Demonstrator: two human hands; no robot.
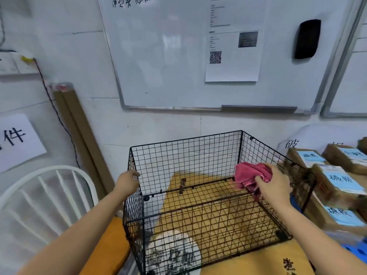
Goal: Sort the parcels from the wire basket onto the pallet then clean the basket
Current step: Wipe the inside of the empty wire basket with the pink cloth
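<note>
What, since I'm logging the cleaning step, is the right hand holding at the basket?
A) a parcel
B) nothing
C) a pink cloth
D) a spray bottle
C: the right hand grips a bunched pink cloth at the wire basket's right wall, while the left hand holds its left wall.

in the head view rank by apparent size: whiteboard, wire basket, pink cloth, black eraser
1. white wall-mounted whiteboard
2. black wire mesh basket
3. crumpled pink cloth and black oblong eraser: look about alike, unranked
</note>
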